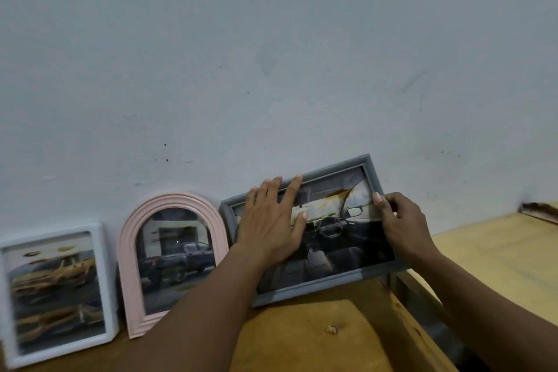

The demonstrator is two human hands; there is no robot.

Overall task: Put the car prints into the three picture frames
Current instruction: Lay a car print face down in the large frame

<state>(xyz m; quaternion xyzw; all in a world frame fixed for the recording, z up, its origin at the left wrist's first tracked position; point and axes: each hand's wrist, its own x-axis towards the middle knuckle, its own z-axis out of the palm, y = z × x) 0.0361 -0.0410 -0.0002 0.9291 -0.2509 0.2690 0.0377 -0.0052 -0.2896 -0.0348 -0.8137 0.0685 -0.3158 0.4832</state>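
Three picture frames lean against the wall on a wooden table (302, 338). A white rectangular frame (107, 275) at the left holds a yellow car print. Beside it, a pink arched frame (129, 251) holds a dark pickup print. At the right a grey rectangular frame (332, 284) stands tilted, with a car interior print (341, 238) in it. My left hand (271, 220) lies flat on the print's left part, fingers spread and straight. My right hand (404, 223) pinches the grey frame's right edge near its upper corner.
The pale wall (271, 69) stands right behind the frames. The table's right edge runs just below the grey frame, with a gap beyond it. A second light wooden surface (498, 257) lies at the right, with a brown brush-like object (540, 210) at its far end.
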